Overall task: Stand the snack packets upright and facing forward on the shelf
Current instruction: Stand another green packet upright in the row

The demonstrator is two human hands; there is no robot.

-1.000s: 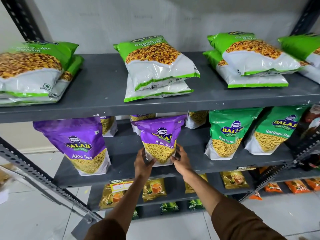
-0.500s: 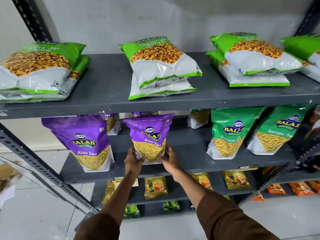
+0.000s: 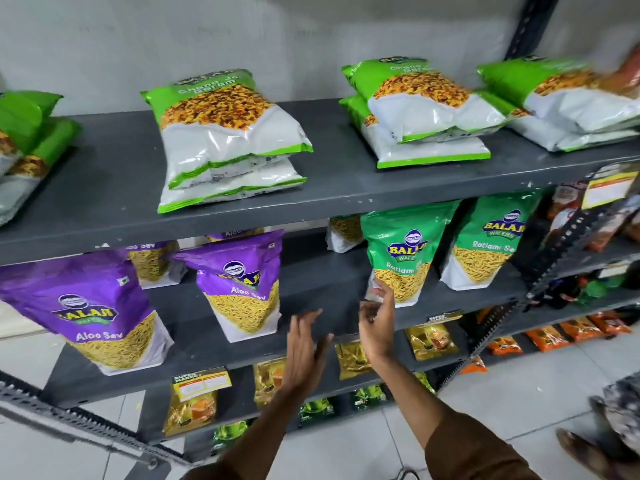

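1. Head view, the hands: both are empty and spread open in front of the middle shelf (image 3: 311,289). The left hand (image 3: 306,344) hovers palm-in with fingers loosely fanned, touching nothing. The right hand (image 3: 375,323) is also open, its fingertips at the lower left corner of the green Ratlami Sev packet (image 3: 401,258) (touching or only just beside it cannot be told).

2. Head view, the task's things: on the middle shelf the purple Aloo Sev packet (image 3: 242,289) stands upright and faces forward, well apart from the hands; a second, larger-looking purple packet (image 3: 93,313) stands at the left, tilted slightly. Two green packets stand to the right, the further one (image 3: 485,251) leaning left. On the top shelf (image 3: 346,188) the Chana Jor Garam packets (image 3: 225,133) lie flat in stacks of two, so by the task's measure they are not yet dealt with.

3. Judgement of the step: the right hand seems about to take the nearer green packet and square it up.

4. What could go wrong:
   - A one-corner nudge could twist the soft packet, not straighten it, since it stands on a narrow base.
   - Pushing it rightward may tip it into its leaning neighbour, toppling both.
   - It stands near the shelf's front edge; a pull forward could drop it to the floor (image 3: 519,393).
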